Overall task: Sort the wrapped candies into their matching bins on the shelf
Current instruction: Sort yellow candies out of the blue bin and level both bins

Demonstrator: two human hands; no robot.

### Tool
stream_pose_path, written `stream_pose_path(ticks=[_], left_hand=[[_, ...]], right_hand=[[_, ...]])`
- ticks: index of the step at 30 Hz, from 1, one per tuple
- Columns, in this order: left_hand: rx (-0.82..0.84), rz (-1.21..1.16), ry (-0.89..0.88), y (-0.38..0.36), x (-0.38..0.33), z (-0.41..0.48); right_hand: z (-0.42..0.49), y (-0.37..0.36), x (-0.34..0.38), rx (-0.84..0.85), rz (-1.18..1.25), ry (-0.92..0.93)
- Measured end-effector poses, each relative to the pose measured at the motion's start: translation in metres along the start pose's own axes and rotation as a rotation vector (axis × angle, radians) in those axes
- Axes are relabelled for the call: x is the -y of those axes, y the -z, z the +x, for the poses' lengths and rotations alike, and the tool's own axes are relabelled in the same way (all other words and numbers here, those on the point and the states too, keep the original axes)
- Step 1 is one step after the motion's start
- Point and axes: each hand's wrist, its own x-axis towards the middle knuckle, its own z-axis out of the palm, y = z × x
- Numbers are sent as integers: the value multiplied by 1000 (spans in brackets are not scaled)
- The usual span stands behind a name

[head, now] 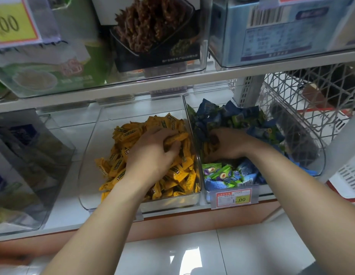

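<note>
As the yellow candies (117,167) look light and slick, I'd pinch them mid-wrapper. Left of the price tag (234,198), the left hand (150,155) grips several in their bin (172,204). Behind the tag, the right hand (230,145) clutches yellow strays (209,149) among blue candies (242,114).

You reach in from the front, under the white upper shelf board (172,84), since both bins are open on top. In the clear plastic bin on the left (83,171), your left hand (150,153) covers the right half of the yellow wrapped candies (117,167), and the back left corner shows bare. The bins' adjoining clear side walls (193,135) stand between your hands. In the clear plastic bin on the right (319,155), your right hand (228,145) sits mid-bin, and the blue and green wrapped candies (232,116) heap high behind it, near the board. A red-bordered price tag (234,198) stands at its front lip. A white lattice basket (311,96) and a white shelf post (347,145) close off the right side.
</note>
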Motion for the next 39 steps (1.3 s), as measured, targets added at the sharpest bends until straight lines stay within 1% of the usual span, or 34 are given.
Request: stream_pose_path(ticks=[2, 4, 9, 13, 18, 21, 24, 27, 30, 32, 35, 36, 39], left_hand=[[8, -9, -3, 0, -1, 0], [5, -9, -7, -1, -1, 0], [9, -19, -22, -2, -3, 1], [0, 10, -33, -3, -4, 1], [0, -14, 6, -4, -6, 2], [-4, -21, 5, -4, -6, 2], [3, -46, 6, -4, -5, 1], [-3, -85, 26, -2, -9, 3], [-140, -39, -43, 0, -24, 3], [-155, -139, -95, 0, -40, 2], [-51, -359, -197, -9, -62, -3], [-43, -412, -228, -11, -66, -4], [-117, -496, -225, -12, -69, -6]], right_hand=[[1, -2, 0, 18, 115, 0], [1, -7, 0, 71, 217, 24], [1, -10, -1, 72, 341, 61], [2, -9, -1, -51, 375, 91], [-1, -9, -1, -65, 386, 109], [-3, -4, 1, -155, 372, 121], [-12, 17, 0, -284, 464, 89], [-26, 38, -5, -307, 639, 59], [-44, 48, 0, -322, 908, 76], [-53, 47, 11, -327, 1078, 111], [-62, 41, 30, -266, 1288, 186], [-65, 39, 35, -239, 1348, 216], [-70, 39, 41, -133, 1493, 263]])
